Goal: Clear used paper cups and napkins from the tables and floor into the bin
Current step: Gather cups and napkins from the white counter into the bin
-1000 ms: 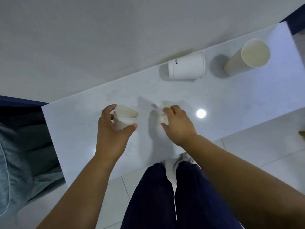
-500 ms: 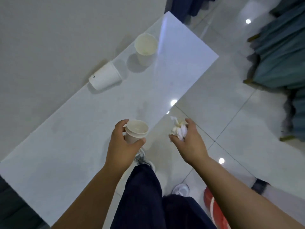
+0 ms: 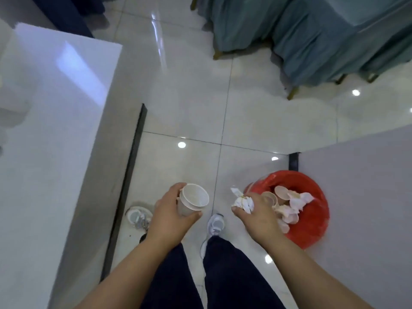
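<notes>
the left hand (image 3: pixel 171 217) had its fingers curled round a white paper cup (image 3: pixel 192 202), upright above the floor; the right hand (image 3: pixel 256 217) clutched a crumpled white napkin (image 3: pixel 242 200) at the left rim of the round red bin (image 3: pixel 316 221), which already held cups and napkins; by my judgement neither load was dropped in yet

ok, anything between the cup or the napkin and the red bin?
Nothing visible blocks the napkin: the right hand grips it at the rim of the bin. The paper cup, held in the left hand, has only that right hand between it and the bin. Its top is open.
</notes>
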